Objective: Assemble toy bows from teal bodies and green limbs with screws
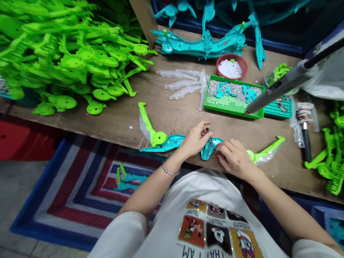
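A teal plastic part (175, 142) lies along the table's front edge, with a short middle piece (206, 152) pointing toward me. Green arms with clear plastic pieces extend from both ends, the left green arm (158, 138) and the right green arm (268, 148). My left hand (194, 139) is over the part's middle, its fingers bent in a pinch near a small dark thing. Curled at the right of the middle piece is my right hand (234, 157), fingertips pressed together against the part. What lies between its fingers is hidden.
A green tray (233, 106) holds screws and small teal pieces. Behind it stands a red basket (245, 66) of white bits. Loose clear blades (185, 84) lie left. A grey powered screwdriver (285, 77) hangs at right, near a black-handled hammer (305, 141). Green parts (80, 61) pile high left.
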The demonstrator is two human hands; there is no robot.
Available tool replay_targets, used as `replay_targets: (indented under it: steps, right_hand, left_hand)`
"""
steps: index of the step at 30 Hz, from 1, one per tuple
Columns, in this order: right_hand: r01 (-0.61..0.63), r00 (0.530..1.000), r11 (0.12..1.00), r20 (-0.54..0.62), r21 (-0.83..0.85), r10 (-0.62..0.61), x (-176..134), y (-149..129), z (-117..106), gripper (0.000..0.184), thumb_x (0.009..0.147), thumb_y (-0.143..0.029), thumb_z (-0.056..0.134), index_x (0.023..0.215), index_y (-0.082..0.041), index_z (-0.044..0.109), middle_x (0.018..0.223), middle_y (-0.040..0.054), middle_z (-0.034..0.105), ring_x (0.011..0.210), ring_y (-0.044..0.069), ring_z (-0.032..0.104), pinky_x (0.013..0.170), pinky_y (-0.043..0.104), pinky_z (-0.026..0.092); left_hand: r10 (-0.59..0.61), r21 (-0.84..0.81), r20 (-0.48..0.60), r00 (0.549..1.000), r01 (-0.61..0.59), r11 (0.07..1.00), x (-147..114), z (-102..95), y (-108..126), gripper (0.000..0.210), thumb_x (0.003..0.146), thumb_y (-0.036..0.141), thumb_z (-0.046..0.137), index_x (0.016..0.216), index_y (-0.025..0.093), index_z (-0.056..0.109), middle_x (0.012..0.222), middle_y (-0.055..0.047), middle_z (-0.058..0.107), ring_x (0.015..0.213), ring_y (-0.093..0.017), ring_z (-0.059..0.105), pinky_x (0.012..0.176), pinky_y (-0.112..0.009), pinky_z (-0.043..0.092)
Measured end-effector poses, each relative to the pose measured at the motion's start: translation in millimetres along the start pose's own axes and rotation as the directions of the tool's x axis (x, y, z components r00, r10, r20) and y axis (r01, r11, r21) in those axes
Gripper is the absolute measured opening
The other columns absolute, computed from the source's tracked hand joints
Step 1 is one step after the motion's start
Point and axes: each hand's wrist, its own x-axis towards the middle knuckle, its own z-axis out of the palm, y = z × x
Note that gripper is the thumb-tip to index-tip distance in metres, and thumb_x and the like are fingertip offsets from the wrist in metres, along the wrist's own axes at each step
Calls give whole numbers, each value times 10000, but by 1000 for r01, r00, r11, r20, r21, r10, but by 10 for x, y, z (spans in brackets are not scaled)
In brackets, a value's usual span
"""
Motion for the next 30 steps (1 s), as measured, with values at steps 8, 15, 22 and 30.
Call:
replay_targets:
  steps: [8, 15, 22, 30]
  right_hand:
    - [-354, 876, 858, -189, 373, 444, 3, 139, 69, 48, 918, -214, 606, 917, -223, 653, 796, 15, 684, 678, 165, 602, 680, 312, 467]
    - [-523, 784, 692, -38, 498, 619, 101, 331, 55, 110, 852, -292, 659, 893, -200, 704, 660, -14, 645, 569, 128, 536, 577, 268, 405]
    - [-524, 839, 541, 289, 658, 461, 160, 528, -268, 344, 761, -317, 748, 1072, -181, 690, 775, -4, 687, 579, 106, 497, 560, 253, 412]
    - [-217, 975, 908, 40, 359, 218, 74, 136, -418, 520, 787, -69, 608, 1285, -220, 585, 1165, 88, 623, 990, 221, 631, 858, 362, 528]
  left_hand:
    - [11, 34, 53, 999, -13, 999, -5, -33, 14, 403, 926, 269, 622, 1314, 171, 579, 956, -42, 700, 782, -135, 660, 756, -272, 516]
    - [80, 23, 107, 991, -83, 996, -124, -89, 96, 570, 861, 214, 715, 1393, 191, 514, 1030, -45, 744, 924, -165, 703, 897, -308, 533]
    - [131, 210, -38, 991, -120, 970, -162, -18, 77, 360, 902, 163, 636, 1261, 180, 610, 944, -23, 747, 858, -149, 720, 843, -273, 538]
    - [117, 270, -86, 989, -90, 959, -139, 34, 86, 321, 892, 167, 652, 1213, 181, 630, 908, -30, 753, 812, -158, 727, 762, -266, 547]
